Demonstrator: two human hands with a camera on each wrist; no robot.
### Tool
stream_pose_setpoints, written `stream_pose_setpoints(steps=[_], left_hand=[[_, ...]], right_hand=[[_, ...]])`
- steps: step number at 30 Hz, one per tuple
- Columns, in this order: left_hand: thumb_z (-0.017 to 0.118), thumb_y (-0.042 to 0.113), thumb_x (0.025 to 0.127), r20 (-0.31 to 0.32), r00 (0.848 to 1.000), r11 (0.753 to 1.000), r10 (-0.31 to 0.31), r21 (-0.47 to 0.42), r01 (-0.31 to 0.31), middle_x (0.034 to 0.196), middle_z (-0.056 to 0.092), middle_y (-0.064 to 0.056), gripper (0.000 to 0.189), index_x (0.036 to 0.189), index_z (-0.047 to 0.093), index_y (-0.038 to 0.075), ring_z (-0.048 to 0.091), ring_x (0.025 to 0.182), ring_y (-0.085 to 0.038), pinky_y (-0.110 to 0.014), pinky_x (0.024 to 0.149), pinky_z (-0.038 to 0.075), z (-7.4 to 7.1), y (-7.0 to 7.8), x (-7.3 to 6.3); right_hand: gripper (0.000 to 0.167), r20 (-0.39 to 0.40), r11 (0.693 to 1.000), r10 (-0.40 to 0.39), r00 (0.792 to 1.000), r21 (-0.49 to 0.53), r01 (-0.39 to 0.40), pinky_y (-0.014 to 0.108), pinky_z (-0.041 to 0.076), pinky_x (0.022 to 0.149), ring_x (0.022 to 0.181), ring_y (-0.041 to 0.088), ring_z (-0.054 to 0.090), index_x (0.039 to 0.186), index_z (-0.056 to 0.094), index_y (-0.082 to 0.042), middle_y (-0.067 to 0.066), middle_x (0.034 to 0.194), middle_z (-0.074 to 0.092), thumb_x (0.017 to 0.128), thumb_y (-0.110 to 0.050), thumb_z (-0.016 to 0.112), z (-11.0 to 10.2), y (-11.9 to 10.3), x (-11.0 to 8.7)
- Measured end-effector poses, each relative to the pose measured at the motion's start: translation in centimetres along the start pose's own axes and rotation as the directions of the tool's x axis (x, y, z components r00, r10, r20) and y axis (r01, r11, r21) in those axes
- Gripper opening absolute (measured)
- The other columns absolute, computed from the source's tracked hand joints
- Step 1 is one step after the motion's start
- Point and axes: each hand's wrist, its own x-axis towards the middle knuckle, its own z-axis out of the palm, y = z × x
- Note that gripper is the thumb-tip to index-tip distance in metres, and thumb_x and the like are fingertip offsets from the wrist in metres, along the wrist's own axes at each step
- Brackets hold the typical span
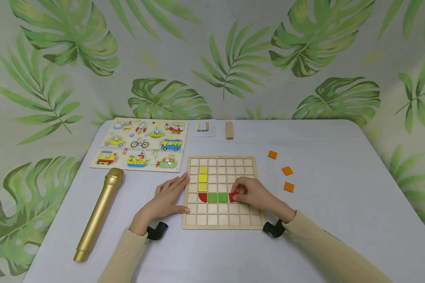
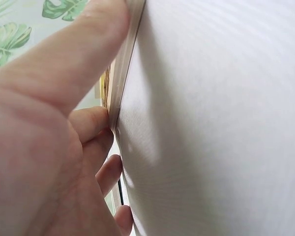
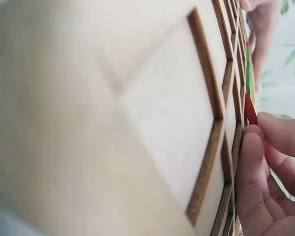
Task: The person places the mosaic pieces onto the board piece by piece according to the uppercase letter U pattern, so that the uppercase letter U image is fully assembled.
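Note:
A square wooden grid board [image 1: 219, 227] lies on the table. My left hand [image 1: 168, 199] rests at its left side, fingers fairly straight, with fingertips and thumb touching the edge; the left wrist view shows the thumb along the board's side [image 2: 124, 73]. Between thumb and fingers, my right hand [image 1: 255, 193] pinches a red tile [image 1: 232, 197] at the grid, just right of two green tiles [image 1: 217, 197]. Its far part is hidden by the fingers. Left of the green pair sits a red tile with a rounded corner [image 1: 203, 197], and three yellow tiles [image 1: 202, 178] stand in a column above that.
Three orange tiles [image 1: 288, 186] lie right of the board. Behind it are a small pattern card [image 1: 204, 133] and a wooden block [image 1: 229, 131]. A vehicle picture puzzle [image 1: 152, 153] lies at the back left, with a gold microphone [image 1: 97, 216] in front of it.

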Motion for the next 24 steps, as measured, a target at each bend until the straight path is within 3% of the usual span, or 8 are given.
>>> stream_pose_setpoints(steps=[11,16,20,24], left_hand=[[0.076,0.040,0.078,-0.008,1.000,1.000,0.002,-0.002,-0.002,0.159,0.012,-0.009,0.098,0.151,0.022,0.003,0.013,0.141,-0.035,-0.057,0.103,0.012,0.0,0.1,0.0],[0.076,0.040,0.078,0.001,1.000,1.000,-0.007,-0.008,0.007,0.159,0.012,-0.008,0.098,0.152,0.022,0.004,0.013,0.141,-0.035,-0.056,0.103,0.012,0.0,0.2,0.1],[0.076,0.041,0.078,0.007,1.000,1.000,-0.012,-0.002,0.012,0.159,0.011,-0.008,0.099,0.152,0.022,0.004,0.012,0.141,-0.035,-0.057,0.103,0.012,0.0,0.2,0.0],[0.076,0.041,0.078,0.006,1.000,1.000,-0.016,0.004,0.016,0.159,0.011,-0.007,0.099,0.152,0.021,0.004,0.012,0.141,-0.035,-0.056,0.103,0.011,-0.1,0.2,0.0]], right_hand=[[0.012,-0.001,0.999,-0.020,1.000,-0.043,0.020,0.025,0.046,0.062,0.067,0.010,0.052,0.088,0.064,-0.009,-0.005,0.076,0.054,0.083,-0.004,0.073,0.2,-0.1,0.1],[0.009,0.040,0.988,0.055,0.998,0.141,-0.061,0.026,0.049,0.059,0.063,0.016,0.057,0.093,0.063,-0.004,0.003,0.074,0.061,0.087,-0.006,0.069,-0.6,0.6,-0.3],[0.013,0.071,0.940,0.121,0.990,0.311,-0.137,0.028,0.051,0.059,0.065,0.022,0.059,0.100,0.061,0.003,0.013,0.080,0.061,0.091,-0.006,0.065,-2.0,1.5,-1.1],[0.019,0.053,0.909,0.139,0.989,0.389,-0.148,0.030,0.052,0.065,0.070,0.025,0.059,0.105,0.058,0.007,0.017,0.087,0.058,0.093,-0.008,0.062,-3.9,2.6,-2.2]])
